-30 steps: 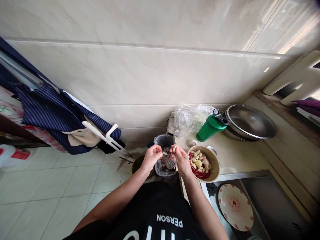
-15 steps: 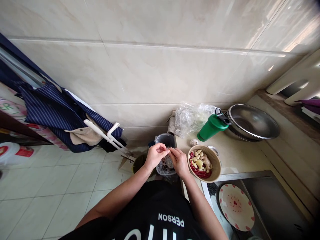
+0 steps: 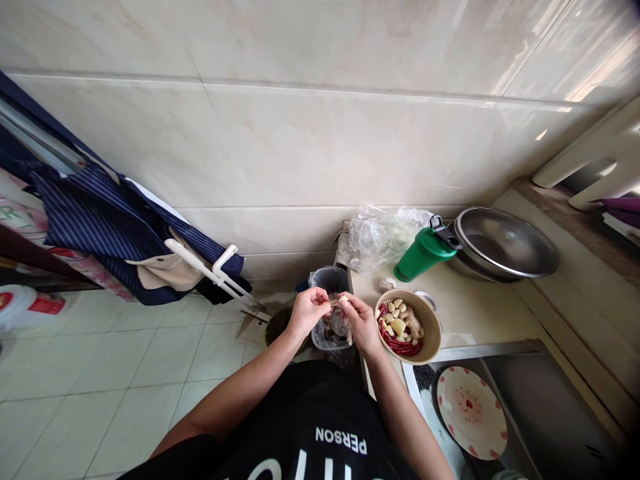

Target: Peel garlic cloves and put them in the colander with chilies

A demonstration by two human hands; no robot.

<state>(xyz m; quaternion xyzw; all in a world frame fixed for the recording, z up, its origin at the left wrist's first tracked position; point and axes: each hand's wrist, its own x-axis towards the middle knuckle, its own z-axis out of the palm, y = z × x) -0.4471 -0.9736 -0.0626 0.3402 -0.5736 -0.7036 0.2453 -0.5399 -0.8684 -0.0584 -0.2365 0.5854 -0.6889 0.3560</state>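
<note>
Over a plastic-lined trash bin (image 3: 329, 275), my left hand (image 3: 309, 313) and my right hand (image 3: 362, 325) are close together at the fingertips. A small pale garlic clove (image 3: 343, 300) is pinched in my right fingers. My left thumb and finger are closed on a thin strip of garlic skin (image 3: 335, 304) between the hands. Just right of my right hand sits a tan basket (image 3: 434, 333) with peeled garlic cloves (image 3: 393, 312), ginger (image 3: 413, 324) and dried red chilies (image 3: 405, 347). Behind it on the counter is a garlic bulb (image 3: 387, 285).
A green shaker bottle (image 3: 423, 255), clear plastic bags (image 3: 377, 233) and metal bowls (image 3: 507, 243) stand along the back of the counter. A plate (image 3: 472, 413) lies in the sink area (image 3: 545, 400). White poles (image 3: 210, 273) and hanging aprons (image 3: 105, 227) are at the left.
My fingertips have moved slightly apart. The clove and a strip of skin now show between them. The basket and the other things stay put.
</note>
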